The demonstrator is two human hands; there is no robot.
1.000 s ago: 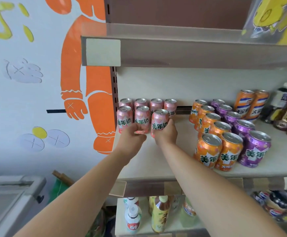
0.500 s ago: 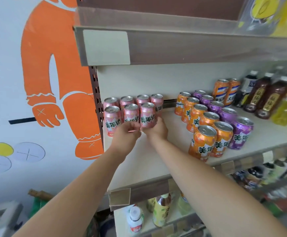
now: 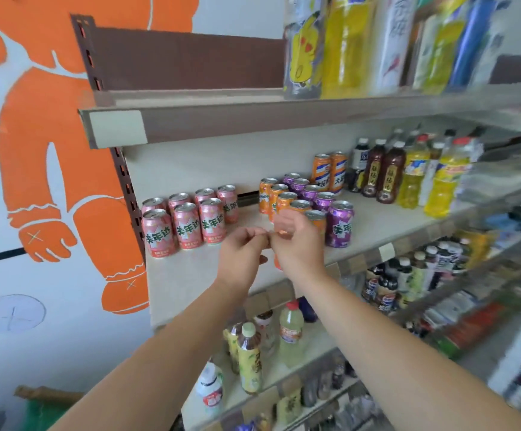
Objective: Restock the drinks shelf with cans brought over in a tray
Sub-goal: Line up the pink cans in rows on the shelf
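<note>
Cans (image 3: 187, 223): seven pink ones at the nine o'clock end of the shelf (image 3: 190, 281), four at the back and three in front. They stand upright and touching, labels facing out. I judge they are packed tight so one flavour reads as one block, and the front row has room for a fourth.
Bare board: open shelf toward six o'clock of the pink block, probably left for further rows.
Left hand (image 3: 242, 256): off the cans, at their four o'clock, with the fingers loosely curled and nothing seen in them.
Right hand (image 3: 298, 244): close at three o'clock of the left; whether the two touch cannot be told. Its fingers are curled, but blur hides whether they close on anything.
Orange cans (image 3: 268, 194): a file running toward twelve o'clock behind the right hand, which mostly covers the front ones.
Purple cans (image 3: 341, 227): a file at three o'clock of the orange, grouped by colour.
Tray: not in view, so how many cans remain cannot be told.
Right edge: bottles (image 3: 386, 172) smear into blur and most of their labels are unreadable.
</note>
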